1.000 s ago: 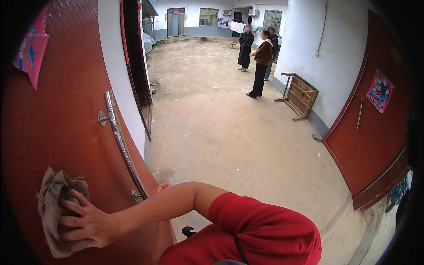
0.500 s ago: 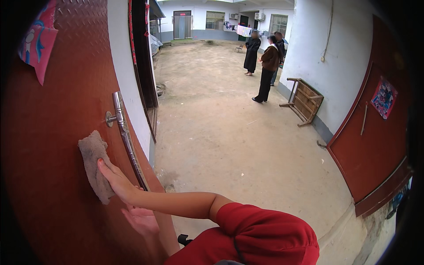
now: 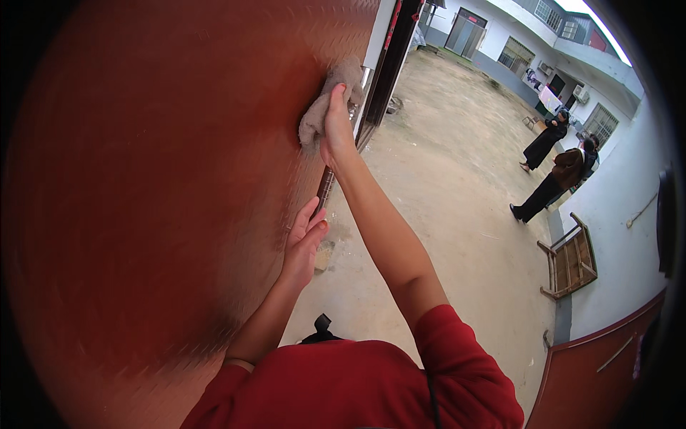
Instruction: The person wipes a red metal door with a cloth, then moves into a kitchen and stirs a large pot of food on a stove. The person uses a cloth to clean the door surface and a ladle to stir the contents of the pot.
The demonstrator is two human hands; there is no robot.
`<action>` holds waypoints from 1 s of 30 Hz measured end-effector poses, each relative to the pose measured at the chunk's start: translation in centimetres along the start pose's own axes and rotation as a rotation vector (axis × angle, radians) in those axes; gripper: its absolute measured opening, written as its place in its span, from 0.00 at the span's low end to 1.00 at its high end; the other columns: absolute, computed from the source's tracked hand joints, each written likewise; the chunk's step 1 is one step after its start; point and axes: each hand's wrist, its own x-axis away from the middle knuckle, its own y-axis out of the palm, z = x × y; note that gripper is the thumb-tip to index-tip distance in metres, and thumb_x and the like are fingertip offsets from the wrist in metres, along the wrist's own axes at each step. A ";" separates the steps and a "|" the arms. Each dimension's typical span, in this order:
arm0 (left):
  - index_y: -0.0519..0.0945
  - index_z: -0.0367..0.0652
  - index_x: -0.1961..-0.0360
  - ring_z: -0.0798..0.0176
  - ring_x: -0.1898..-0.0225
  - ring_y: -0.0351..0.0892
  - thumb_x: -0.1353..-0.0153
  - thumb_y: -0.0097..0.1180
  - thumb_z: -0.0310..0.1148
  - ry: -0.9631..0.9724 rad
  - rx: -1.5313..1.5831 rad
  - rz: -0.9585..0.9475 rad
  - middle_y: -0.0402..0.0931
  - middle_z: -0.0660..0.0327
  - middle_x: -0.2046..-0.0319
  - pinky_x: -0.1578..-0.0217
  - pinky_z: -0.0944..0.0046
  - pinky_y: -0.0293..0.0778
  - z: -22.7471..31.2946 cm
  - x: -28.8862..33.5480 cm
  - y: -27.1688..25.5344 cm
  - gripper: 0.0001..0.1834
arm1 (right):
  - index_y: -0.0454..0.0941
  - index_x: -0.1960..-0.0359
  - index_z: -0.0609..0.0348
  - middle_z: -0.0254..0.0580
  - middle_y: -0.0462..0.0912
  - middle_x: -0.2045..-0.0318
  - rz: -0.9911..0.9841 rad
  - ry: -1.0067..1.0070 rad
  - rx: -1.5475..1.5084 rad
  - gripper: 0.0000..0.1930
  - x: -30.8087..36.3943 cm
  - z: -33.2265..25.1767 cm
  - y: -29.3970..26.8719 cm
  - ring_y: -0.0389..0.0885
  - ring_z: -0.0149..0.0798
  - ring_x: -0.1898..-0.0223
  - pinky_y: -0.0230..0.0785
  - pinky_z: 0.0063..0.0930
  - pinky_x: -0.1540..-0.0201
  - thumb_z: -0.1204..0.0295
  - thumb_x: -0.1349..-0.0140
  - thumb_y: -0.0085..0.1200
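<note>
My right hand [image 3: 339,129] presses a bunched grey-beige cloth [image 3: 314,121] against the upper part of a metal door handle [image 3: 326,187], its thumb lying over the cloth. The handle runs along the edge of a red-brown door [image 3: 157,179] that fills the left side. Lower down, my left hand [image 3: 303,250] is raised beside the handle's bottom end with its fingers apart. Whether it touches the handle or the door's edge is hard to tell.
Concrete ground [image 3: 429,186] stretches into a courtyard. Several people stand at the right, near a white wall [image 3: 629,214]. A wooden table [image 3: 572,259] lies on its side there, and another red door leaf [image 3: 600,365] is at the lower right.
The view has turned and tilted. My right hand has moved the cloth from the door panel onto the handle, bunching it. My left hand now shows plainly below it.
</note>
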 end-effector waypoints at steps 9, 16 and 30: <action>0.57 0.42 0.31 0.49 0.35 0.63 0.42 0.63 0.32 0.575 -1.399 0.452 0.63 0.50 0.36 0.35 0.50 0.59 -16.2 -8.2 -12.0 0.40 | 0.75 0.43 0.50 0.55 0.59 0.34 -0.407 -1.177 0.715 0.25 14.5 -6.2 16.4 0.52 0.68 0.34 0.37 0.67 0.34 0.50 0.37 0.51; 0.52 0.39 0.29 0.42 0.31 0.54 0.50 0.62 0.27 0.379 -1.188 0.345 0.57 0.43 0.34 0.35 0.45 0.56 -15.3 -7.2 -9.7 0.48 | 0.72 0.43 0.64 0.61 0.64 0.38 -0.312 -0.716 0.672 0.26 17.2 5.7 6.2 0.53 0.69 0.34 0.43 0.61 0.32 0.60 0.39 0.55; 0.63 0.32 0.43 0.35 0.49 0.72 0.44 0.54 0.25 0.317 -1.263 0.485 0.71 0.38 0.51 0.47 0.44 0.67 -17.0 -13.1 -9.9 0.28 | 0.51 0.29 0.65 0.56 0.47 0.27 -0.078 -0.131 0.504 0.33 19.5 7.3 5.8 0.42 0.57 0.26 0.36 0.45 0.26 0.56 0.28 0.42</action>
